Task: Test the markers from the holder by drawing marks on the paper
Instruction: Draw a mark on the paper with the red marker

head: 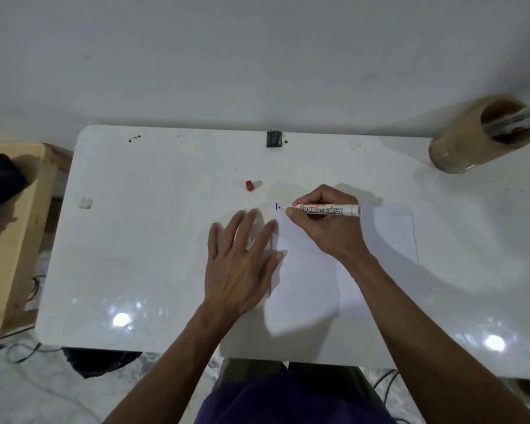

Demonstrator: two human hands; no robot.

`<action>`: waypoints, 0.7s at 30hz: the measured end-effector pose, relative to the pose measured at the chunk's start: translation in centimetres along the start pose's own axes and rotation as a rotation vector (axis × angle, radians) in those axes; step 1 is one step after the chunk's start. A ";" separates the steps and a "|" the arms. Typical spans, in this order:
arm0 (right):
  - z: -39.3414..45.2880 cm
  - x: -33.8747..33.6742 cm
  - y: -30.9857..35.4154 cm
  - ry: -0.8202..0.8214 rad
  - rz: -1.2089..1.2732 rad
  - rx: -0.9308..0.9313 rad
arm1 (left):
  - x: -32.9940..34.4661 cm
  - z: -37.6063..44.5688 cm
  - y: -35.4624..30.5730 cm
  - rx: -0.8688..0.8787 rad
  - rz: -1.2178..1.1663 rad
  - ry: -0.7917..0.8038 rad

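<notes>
A white sheet of paper lies on the white table, right of centre. My right hand is shut on a white board marker, whose red tip touches the paper's top left corner beside a short blue mark. My left hand lies flat with fingers spread, pressing the paper's left edge. The marker's red cap lies on the table beyond my left hand. A tan cylindrical holder at the far right holds another marker.
A small black object sits at the table's far edge against the wall. A small whitish piece lies at the left. A wooden box stands beside the table's left end, with cables on the floor.
</notes>
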State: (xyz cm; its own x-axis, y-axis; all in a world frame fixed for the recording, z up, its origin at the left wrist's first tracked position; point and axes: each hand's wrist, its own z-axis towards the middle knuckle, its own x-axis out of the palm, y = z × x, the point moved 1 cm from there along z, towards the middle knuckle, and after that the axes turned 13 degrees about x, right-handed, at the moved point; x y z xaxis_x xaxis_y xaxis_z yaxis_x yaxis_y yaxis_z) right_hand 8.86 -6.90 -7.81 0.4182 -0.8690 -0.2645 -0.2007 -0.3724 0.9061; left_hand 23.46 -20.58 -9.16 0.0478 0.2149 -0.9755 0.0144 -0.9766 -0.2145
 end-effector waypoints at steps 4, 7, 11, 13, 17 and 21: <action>0.2 0.1 -0.5 -0.035 0.034 0.049 | 0.6 -0.2 0.1 -0.005 0.018 -0.028; 0.4 0.2 -0.6 -0.051 0.054 0.064 | 0.8 -0.3 0.0 -0.008 0.034 -0.045; 0.5 0.3 -0.7 -0.056 0.052 0.096 | 1.0 -0.3 0.0 -0.005 0.041 -0.061; 0.4 0.3 -0.6 -0.051 0.052 0.103 | 1.0 -0.3 0.0 -0.004 0.043 -0.069; 0.4 0.4 -0.5 -0.051 0.047 0.115 | 1.1 -0.3 0.0 -0.008 0.041 -0.083; 0.4 0.4 -0.4 -0.048 0.037 0.128 | 1.2 -0.4 0.0 -0.008 0.039 -0.098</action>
State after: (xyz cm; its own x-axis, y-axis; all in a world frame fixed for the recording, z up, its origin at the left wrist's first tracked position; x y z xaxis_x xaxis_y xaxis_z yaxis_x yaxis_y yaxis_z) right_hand 8.78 -7.22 -8.44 0.3660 -0.8965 -0.2496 -0.3280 -0.3753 0.8669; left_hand 23.94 -20.31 -10.28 -0.0490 0.1753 -0.9833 0.0228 -0.9840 -0.1765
